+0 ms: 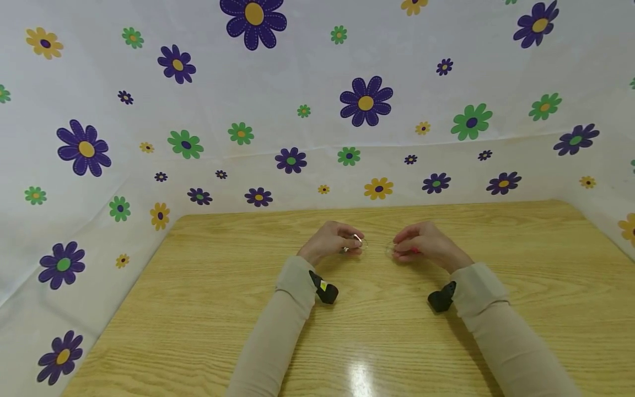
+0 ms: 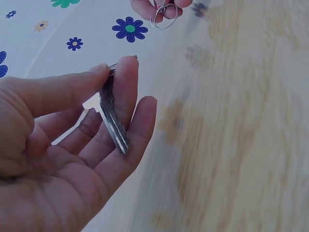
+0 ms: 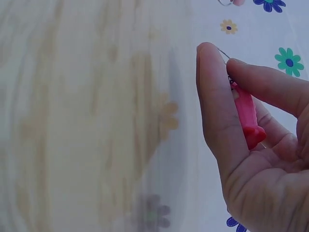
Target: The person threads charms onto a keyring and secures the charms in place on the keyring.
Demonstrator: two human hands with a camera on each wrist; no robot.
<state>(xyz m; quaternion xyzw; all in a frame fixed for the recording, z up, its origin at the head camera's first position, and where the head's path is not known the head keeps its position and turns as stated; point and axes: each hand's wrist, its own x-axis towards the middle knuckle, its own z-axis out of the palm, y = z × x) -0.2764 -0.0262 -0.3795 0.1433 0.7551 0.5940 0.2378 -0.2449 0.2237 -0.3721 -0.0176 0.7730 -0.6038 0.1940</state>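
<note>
The left hand pinches a silver key between thumb and forefinger. At its 3 o'clock, well apart, the right hand pinches a wire ring with a pink tag above the wooden table.

Left hand pinches a small metal piece; right hand curls nearby above wooden table.

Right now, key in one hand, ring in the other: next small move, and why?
Probably bring the left hand toward the right hand so the key's head meets the ring. The left thumb and finger pinch the key, the right hand pinches the ring with its pink tag, and a gap over the table separates them.
</note>
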